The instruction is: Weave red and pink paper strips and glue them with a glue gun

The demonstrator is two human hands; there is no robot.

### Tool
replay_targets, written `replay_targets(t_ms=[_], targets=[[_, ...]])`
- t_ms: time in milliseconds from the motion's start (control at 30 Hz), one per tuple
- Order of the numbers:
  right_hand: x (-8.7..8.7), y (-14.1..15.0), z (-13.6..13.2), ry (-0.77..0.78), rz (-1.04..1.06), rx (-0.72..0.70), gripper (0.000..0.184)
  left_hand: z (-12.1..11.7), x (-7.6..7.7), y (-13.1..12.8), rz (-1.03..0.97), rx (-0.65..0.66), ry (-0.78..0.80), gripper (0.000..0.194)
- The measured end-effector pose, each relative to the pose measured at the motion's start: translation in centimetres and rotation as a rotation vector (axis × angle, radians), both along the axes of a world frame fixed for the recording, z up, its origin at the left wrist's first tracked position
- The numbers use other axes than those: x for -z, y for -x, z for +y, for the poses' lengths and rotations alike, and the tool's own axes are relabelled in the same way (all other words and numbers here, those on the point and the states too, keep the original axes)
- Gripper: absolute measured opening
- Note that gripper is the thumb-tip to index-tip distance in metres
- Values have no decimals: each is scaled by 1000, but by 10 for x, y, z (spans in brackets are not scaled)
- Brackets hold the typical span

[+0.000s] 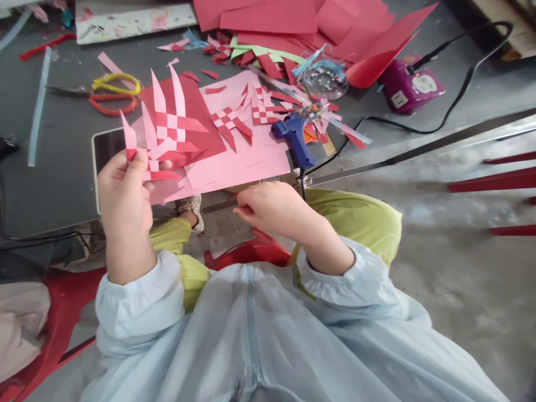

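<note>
One woven pc [153, 166] pinched in L hand [125, 198], long pink tips [148, 128] fwd, red tails [165, 175] rt; R hand [274, 205] curled, grip unclear.

A dark grey tabletop [62, 178] carries everything. Near its left end lie a clear glue stick [39, 109], a fuzzy red strip [48, 46] and scissors [95, 96]. A paint-marked white board [138, 25] and red sheets [268, 17] lie farther from the near edge. A pink sheet [251, 156] reaches close to that edge; a purple box [408, 86] stands rightward. The blue glue gun [295, 134] may rest partly on paper.
</note>
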State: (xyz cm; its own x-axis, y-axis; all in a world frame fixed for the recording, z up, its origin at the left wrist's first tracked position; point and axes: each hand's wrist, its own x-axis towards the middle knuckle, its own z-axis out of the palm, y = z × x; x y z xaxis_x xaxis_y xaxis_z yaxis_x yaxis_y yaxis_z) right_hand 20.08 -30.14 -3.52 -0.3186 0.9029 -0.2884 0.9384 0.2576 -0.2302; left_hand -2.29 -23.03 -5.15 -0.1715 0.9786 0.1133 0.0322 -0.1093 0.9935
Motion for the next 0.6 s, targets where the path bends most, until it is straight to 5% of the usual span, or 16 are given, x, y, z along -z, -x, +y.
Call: replay_targets(t_ms=[167,267,600], targets=[[-2,-10,1,-83,18,158,35,-2,-3,-2,-33,5,-20,17],[0,-9,6,-195,166,226,21,-4,-5,-4,-50,9,-10,14],[13,43,50,-266,562,261,27,-2,-2,-4,-38,43,2,20]])
